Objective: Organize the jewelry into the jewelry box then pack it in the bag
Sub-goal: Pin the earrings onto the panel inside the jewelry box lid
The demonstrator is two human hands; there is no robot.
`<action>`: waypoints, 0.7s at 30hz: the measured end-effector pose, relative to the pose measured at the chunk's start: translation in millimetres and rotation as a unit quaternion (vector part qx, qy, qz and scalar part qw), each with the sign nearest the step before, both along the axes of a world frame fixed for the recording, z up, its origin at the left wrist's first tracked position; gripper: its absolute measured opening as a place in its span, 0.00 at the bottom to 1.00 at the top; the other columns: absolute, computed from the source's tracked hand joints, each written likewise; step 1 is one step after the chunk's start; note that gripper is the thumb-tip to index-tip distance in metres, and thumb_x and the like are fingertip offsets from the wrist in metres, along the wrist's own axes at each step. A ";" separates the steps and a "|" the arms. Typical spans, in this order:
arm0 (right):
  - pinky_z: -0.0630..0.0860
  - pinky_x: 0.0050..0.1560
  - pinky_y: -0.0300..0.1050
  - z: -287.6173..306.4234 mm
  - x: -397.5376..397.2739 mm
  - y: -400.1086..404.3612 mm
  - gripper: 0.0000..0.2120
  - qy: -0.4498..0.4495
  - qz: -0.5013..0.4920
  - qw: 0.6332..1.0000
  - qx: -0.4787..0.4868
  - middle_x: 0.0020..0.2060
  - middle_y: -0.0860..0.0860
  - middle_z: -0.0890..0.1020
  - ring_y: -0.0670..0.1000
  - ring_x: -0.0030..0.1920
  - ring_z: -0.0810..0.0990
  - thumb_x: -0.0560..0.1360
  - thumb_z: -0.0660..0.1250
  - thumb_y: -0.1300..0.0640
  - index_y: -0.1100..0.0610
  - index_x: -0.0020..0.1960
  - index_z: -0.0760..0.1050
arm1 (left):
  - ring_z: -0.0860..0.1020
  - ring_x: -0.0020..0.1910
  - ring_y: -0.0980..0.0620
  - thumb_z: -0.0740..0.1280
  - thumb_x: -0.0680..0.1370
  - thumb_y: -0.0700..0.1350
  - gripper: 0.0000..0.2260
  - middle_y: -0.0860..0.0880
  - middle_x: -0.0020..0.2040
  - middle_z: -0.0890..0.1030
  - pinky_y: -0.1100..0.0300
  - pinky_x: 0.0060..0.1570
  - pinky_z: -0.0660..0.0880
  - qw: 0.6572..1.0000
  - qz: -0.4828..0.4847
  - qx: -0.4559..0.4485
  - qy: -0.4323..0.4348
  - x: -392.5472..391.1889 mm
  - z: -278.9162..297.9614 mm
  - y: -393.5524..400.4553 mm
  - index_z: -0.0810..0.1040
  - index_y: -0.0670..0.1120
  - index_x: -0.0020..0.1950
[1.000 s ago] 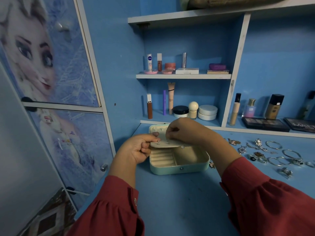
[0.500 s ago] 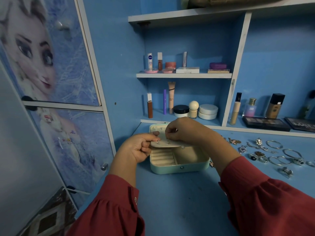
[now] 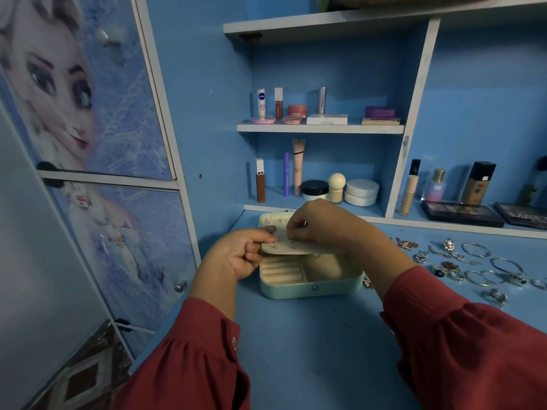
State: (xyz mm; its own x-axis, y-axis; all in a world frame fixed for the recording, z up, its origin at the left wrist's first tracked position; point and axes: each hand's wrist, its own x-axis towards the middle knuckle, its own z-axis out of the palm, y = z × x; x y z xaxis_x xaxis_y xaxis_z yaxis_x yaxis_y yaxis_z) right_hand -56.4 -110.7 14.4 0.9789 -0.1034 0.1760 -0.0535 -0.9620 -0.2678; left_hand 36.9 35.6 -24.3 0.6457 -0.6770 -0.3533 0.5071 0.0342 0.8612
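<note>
Earring panel still being loaded, almost no change over the last second.
Left hand (image 3: 236,257) keeps pinching the cream earring panel (image 3: 288,247) above the open mint jewelry box (image 3: 310,287) on the table (image 3: 310,350); right hand (image 3: 321,224) pinches, probably, an earring at the panel. Rings and bangles (image 3: 479,270) lie unpacked to the right.
</note>
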 end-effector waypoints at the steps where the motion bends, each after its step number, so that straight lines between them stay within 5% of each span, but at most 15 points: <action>1: 0.73 0.45 0.40 -1.0 -2.4 -0.7 0.07 -0.006 0.006 1.000 0.008 0.45 0.47 0.83 0.47 0.45 0.78 0.76 0.65 0.56 0.55 0.48 0.83 | 0.60 0.13 0.59 0.61 0.77 0.30 0.09 0.52 0.24 0.73 0.73 0.13 0.55 1.000 -0.002 0.002 -0.004 0.2 0.1 0.1 0.76 0.41 0.43; 9: 0.70 0.43 0.31 1.8 -44.6 -38.2 0.04 0.001 -0.040 0.995 0.096 0.40 0.37 0.79 0.37 0.43 0.76 0.76 0.68 0.54 0.50 0.48 0.82 | 0.61 0.14 0.59 0.67 0.76 0.36 0.01 0.48 0.35 0.78 0.72 0.13 0.56 1.000 -0.021 -0.018 0.003 3.3 -0.7 1.4 0.77 0.40 0.46; 14: 0.74 0.44 0.35 -4.1 -84.5 -67.7 0.03 -0.056 -0.109 0.980 0.159 0.41 0.41 0.83 0.39 0.43 0.79 0.76 0.68 0.51 0.47 0.46 0.81 | 0.60 0.15 0.60 0.63 0.79 0.42 0.05 0.52 0.28 0.78 0.72 0.13 0.55 0.998 -0.037 -0.023 -0.038 5.0 -0.4 0.6 0.77 0.42 0.47; 17: 0.71 0.41 0.31 -9.4 -101.9 -75.3 0.03 -0.073 -0.121 0.975 0.171 0.39 0.40 0.82 0.36 0.40 0.79 0.76 0.68 0.54 0.49 0.46 0.81 | 0.59 0.15 0.61 0.60 0.81 0.46 0.09 0.40 0.41 0.84 0.72 0.14 0.55 0.996 -0.061 -0.022 -0.054 6.5 -1.6 -0.1 0.75 0.43 0.44; 21: 0.79 0.42 0.44 -16.6 -115.6 -83.6 0.03 -0.036 -0.152 0.974 0.164 0.37 0.43 0.84 0.50 0.41 0.82 0.73 0.71 0.54 0.47 0.42 0.83 | 0.58 0.15 0.61 0.61 0.79 0.51 0.12 0.38 0.48 0.84 0.71 0.13 0.55 0.995 -0.065 -0.034 -0.068 8.0 -2.9 -1.0 0.75 0.42 0.51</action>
